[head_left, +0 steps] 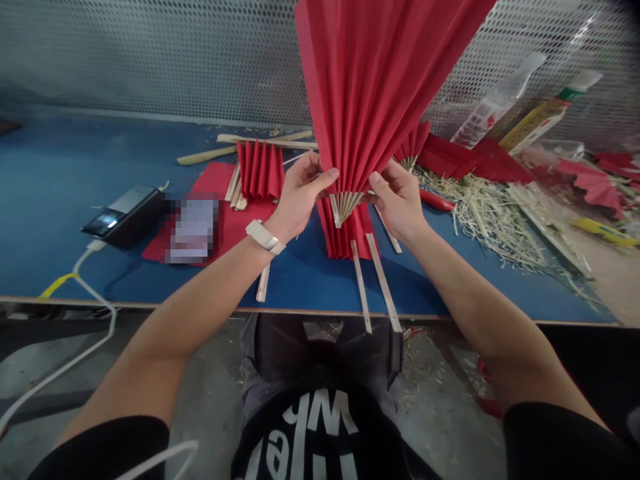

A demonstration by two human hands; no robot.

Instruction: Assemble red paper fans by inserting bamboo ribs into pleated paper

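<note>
Both my hands hold up a large red folding fan, its pleats spread upward and its light ribs converging at the bottom. My left hand pinches the fan's lower left edge, thumb in front and fingers partly hidden behind. On the lower right edge, my right hand grips in the same way. Beneath the fan, a pleated red sheet lies on the table. Two flat wooden sticks rest by it, their ends past the table's front edge; another stick lies below my left wrist.
On the blue table sit a black device with a cable, a blurred phone on red paper and a smaller pleated piece. At right are wood shavings, two bottles and a red-handled tool. Mesh stands behind.
</note>
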